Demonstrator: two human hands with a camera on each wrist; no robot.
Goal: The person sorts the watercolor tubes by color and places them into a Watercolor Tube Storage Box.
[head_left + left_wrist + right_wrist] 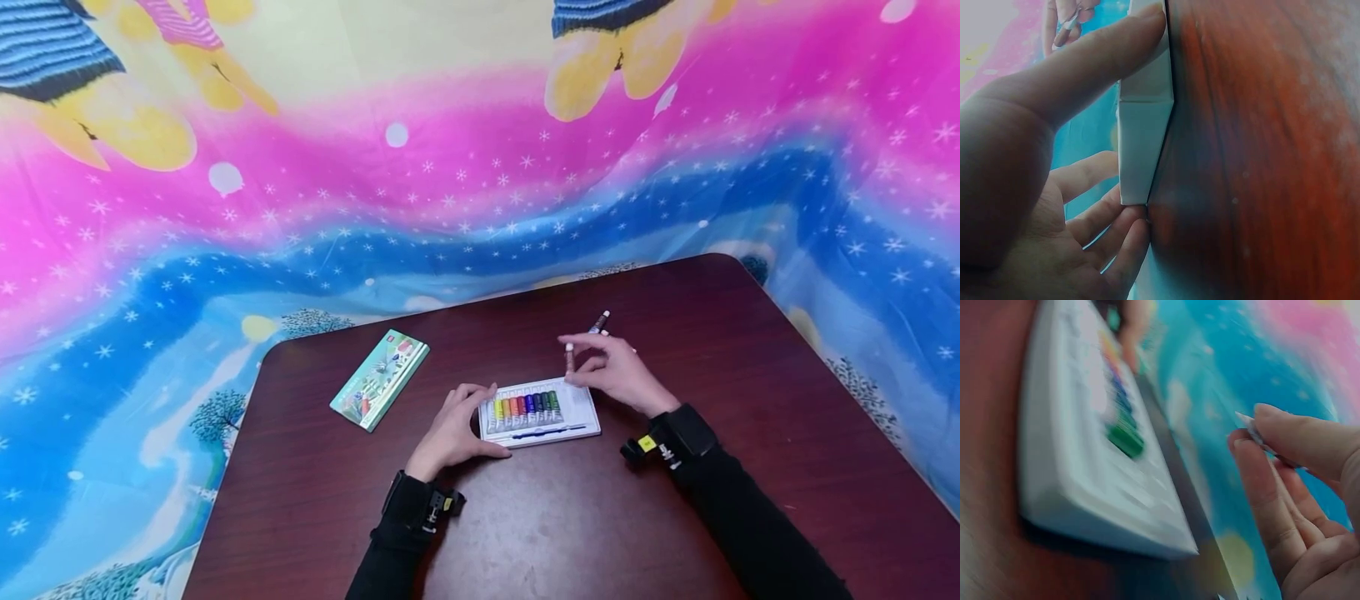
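Observation:
A white paint box (581, 421) lies on the table with a row of paint tubes (526, 407) in several colours and a dark blue paintbrush (546, 432) along its front. My left hand (447, 431) grips the box's left end, the thumb (1104, 53) on its front side and the fingers at its far side. Above the right back corner, my right hand (618, 375) pinches a brown paint tube (570, 358) with a white cap. In the right wrist view the tube (1259, 436) is held between thumb and fingertips, mostly hidden by them.
More tubes (599, 322) with white caps lie on the table behind my right hand, partly covered by it. A green illustrated box (381, 379) lies at an angle to the left. A printed cloth (480, 200) hangs behind the dark wooden table (540, 517).

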